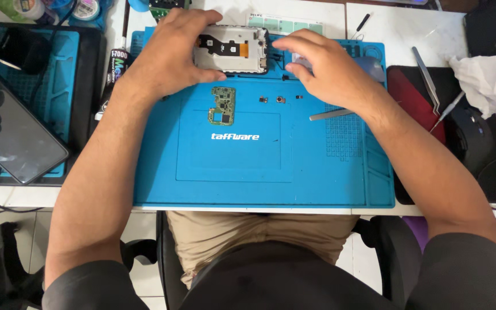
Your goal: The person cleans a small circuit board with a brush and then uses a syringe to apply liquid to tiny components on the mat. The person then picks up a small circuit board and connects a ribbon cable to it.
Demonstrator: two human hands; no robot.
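Note:
An opened phone frame [233, 50] with an orange flex cable lies at the far edge of the blue work mat [236, 166]. My left hand [173, 54] grips its left end, fingers over the top and thumb under the near edge. My right hand [320, 66] hovers at the frame's right end, fingers bent over the mat's small compartments; I cannot tell if it holds anything. A green circuit board [222, 105] lies on the mat just below the frame. Small loose parts [281, 99] sit to its right.
Metal tweezers [331, 114] lie on the mat under my right wrist. More tweezers [426, 80] and a crumpled tissue [480, 80] lie on the right. A dark phone [7, 129] rests on another mat at left, next to a glue tube [116, 69].

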